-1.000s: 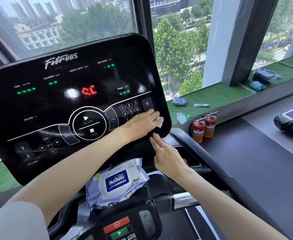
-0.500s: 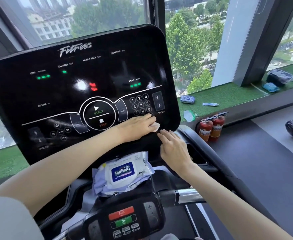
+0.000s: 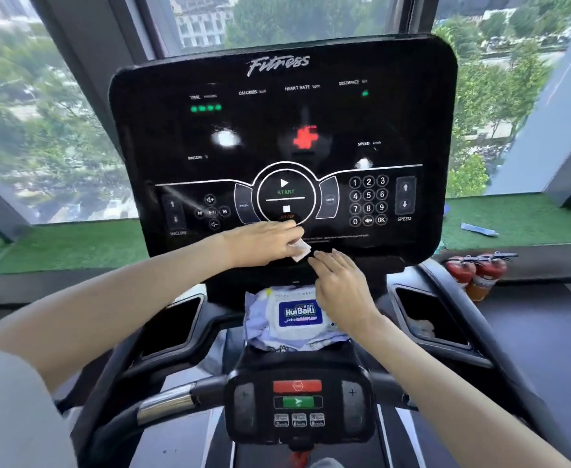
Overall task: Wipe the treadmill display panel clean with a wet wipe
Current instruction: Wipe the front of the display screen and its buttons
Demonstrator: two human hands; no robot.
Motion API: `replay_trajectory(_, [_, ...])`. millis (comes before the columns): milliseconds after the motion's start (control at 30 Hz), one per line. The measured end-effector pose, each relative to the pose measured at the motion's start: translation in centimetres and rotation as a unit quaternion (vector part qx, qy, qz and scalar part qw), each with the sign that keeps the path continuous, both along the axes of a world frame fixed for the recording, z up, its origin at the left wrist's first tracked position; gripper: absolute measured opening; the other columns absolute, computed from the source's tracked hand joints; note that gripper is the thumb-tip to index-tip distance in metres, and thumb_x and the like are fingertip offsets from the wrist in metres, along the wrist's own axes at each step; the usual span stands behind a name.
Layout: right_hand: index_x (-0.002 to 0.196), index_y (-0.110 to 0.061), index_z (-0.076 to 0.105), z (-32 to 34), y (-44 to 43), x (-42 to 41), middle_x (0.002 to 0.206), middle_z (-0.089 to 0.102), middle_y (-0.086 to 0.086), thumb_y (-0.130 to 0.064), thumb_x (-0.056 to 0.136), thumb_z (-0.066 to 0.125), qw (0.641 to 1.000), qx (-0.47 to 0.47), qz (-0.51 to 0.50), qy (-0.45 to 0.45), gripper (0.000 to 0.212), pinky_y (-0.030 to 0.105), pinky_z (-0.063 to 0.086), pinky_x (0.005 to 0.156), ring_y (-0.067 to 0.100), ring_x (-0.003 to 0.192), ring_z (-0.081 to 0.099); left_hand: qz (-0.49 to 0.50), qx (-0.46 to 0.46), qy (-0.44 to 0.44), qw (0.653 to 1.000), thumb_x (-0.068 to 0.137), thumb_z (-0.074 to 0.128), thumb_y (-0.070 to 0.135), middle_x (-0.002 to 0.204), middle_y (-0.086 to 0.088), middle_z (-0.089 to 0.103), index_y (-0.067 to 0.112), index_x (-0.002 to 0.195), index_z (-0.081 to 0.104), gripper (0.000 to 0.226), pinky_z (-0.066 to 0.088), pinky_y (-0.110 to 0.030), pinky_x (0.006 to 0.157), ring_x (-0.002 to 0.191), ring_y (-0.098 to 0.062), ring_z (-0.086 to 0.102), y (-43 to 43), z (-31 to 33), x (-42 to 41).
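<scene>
Your left hand presses the wipe with flat fingers against the bottom edge of the panel, under STOP. Just beside the wipe, your right hand is flat and holds nothing, above the pack.

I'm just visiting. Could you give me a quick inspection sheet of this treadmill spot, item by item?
Surface: black display panel, lit, with glare spots.
Job's things: wet wipe at the panel's lower edge, below STOP; wipe pack on the ledge beneath.
Clutter: crumpled white scrap in the right side pocket.
Grips: left hand presses the wipe to the panel; right hand flat, fingers straight, holding nothing.
Cables: nothing seen.
Surroundings: windows, green turf ledge, two red fire extinguishers at the right.
</scene>
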State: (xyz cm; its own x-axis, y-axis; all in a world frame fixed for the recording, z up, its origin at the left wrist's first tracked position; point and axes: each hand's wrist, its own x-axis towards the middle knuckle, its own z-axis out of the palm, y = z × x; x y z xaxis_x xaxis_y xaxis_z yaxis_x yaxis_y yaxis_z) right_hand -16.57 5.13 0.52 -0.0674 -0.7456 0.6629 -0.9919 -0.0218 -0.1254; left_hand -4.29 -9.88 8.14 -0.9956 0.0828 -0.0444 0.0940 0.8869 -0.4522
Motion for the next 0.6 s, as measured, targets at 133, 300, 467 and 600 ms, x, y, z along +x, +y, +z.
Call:
replay_trajectory(133, [0.083, 0.002, 0.071, -0.1, -2.1, 3.0, 0.083, 0.07, 0.014, 0.01, 0.055, 0.06, 1.0, -0.004, 0.028, 0.002, 0.031, 0.037, 0.051, 0.086, 0.029, 0.076, 0.067, 0.028, 0.012, -0.017, 0.999, 0.069, 0.058, -0.011, 0.092, -0.004, 0.044, 0.014, 0.104, 0.054, 0.043, 0.032, -0.027, 0.059, 0.079, -0.016, 0.035, -1.8, -0.1, 4.0])
replay_trajectory(300, [0.083, 0.002, 0.072, 0.0, -4.6, 6.7, 0.081, 0.07, 0.013, 0.014, 0.049, 0.067, 0.998, 0.008, 0.056, -0.001, 0.036, 0.036, 0.054, 0.081, 0.029, 0.072, 0.067, 0.064, 0.017, -0.02, 0.998, 0.068, 0.057, -0.012, 0.09, -0.002, 0.04, 0.017, 0.106, 0.055, 0.048, 0.034, -0.028, 0.058, 0.079, -0.015, 0.031, -3.8, -0.4, 8.9])
replay_trajectory(467, [0.081, -0.002, 0.073, 0.4, -6.3, 10.5, 0.075, 0.07, 0.008, 0.005, 0.055, 0.051, 0.997, 0.025, 0.073, -0.006, 0.035, 0.03, 0.055, 0.072, 0.025, 0.069, 0.066, 0.105, 0.057, 0.002, 0.993, 0.059, 0.059, -0.013, 0.089, 0.001, 0.039, 0.021, 0.111, 0.06, 0.062, 0.023, -0.023, 0.059, 0.081, -0.011, 0.028, -5.4, -0.6, 12.3])
replay_trajectory(600, [0.085, -0.002, 0.071, 0.1, -7.5, 12.3, 0.076, 0.068, 0.008, -0.002, 0.065, 0.035, 0.996, 0.059, 0.061, -0.028, 0.042, 0.03, 0.055, 0.068, 0.026, 0.068, 0.063, 0.13, 0.082, 0.011, 0.988, 0.066, 0.057, -0.014, 0.088, 0.004, 0.036, 0.026, 0.116, 0.061, 0.064, 0.026, -0.022, 0.059, 0.08, -0.007, 0.019, -6.4, -0.6, 14.6])
